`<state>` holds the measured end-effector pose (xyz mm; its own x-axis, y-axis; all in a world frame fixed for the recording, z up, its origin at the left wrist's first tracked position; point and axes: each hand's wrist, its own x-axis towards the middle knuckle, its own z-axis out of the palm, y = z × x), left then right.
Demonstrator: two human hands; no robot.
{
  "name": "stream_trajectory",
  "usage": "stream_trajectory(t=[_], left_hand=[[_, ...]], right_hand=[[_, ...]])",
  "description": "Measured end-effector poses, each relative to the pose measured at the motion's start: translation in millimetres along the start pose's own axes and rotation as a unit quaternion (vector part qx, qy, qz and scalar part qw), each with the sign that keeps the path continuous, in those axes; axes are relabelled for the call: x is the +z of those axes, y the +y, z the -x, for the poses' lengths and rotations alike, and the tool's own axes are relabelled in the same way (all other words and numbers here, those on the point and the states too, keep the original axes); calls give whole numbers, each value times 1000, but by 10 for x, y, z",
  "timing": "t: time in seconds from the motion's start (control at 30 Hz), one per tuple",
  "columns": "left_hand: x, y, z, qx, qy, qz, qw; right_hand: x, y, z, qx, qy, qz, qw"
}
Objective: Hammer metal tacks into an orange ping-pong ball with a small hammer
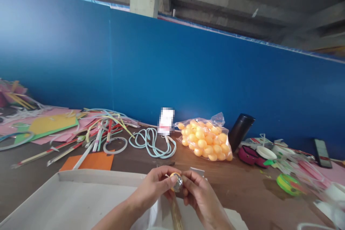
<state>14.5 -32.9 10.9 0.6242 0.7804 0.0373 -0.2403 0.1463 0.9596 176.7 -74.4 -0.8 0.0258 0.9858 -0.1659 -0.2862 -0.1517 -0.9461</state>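
Note:
Both my hands meet at the lower middle of the view, above the edge of a white box. My left hand (155,187) pinches a small orange ball (173,175), its thumb lying across the front. Shiny silver material (178,184) covers the ball's right side. My right hand (198,193) is closed close against that silver side; its fingertips hide whatever they pinch. Below the ball, a brownish-gold stick-like piece (176,214) runs down between my wrists; whether it joins the ball I cannot tell. A clear bag of orange balls (206,142) lies just beyond my hands.
A white open box (81,201) sits at the front left. Behind it are orange paper (101,162), tangled strips and a pale blue cord (151,142). Rightward stand a black cylinder (239,131), green tape (288,184) and a phone (322,152). A blue partition (172,68) closes off the back.

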Motion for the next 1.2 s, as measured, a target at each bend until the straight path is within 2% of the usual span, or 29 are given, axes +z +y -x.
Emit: stream_trajectory(t=[0.17,0.47,0.77,0.93,1.2], left_hand=[[4,-4,7,-7,-12,22,1000],[8,-82,-19,-17,9,59,998],[-59,-107,-51,-31,63,202,977],[-75,-83,-48,-41,70,233,969],[-58,-88,-44,-45,67,227,971]], right_hand=[[12,0,21,-20,12,25,999],[51,-25,39,-50,43,68,996],[71,-63,83,-97,94,72,988],[90,-72,116,-119,62,74,988],[203,-99,136,-140,48,114,982]])
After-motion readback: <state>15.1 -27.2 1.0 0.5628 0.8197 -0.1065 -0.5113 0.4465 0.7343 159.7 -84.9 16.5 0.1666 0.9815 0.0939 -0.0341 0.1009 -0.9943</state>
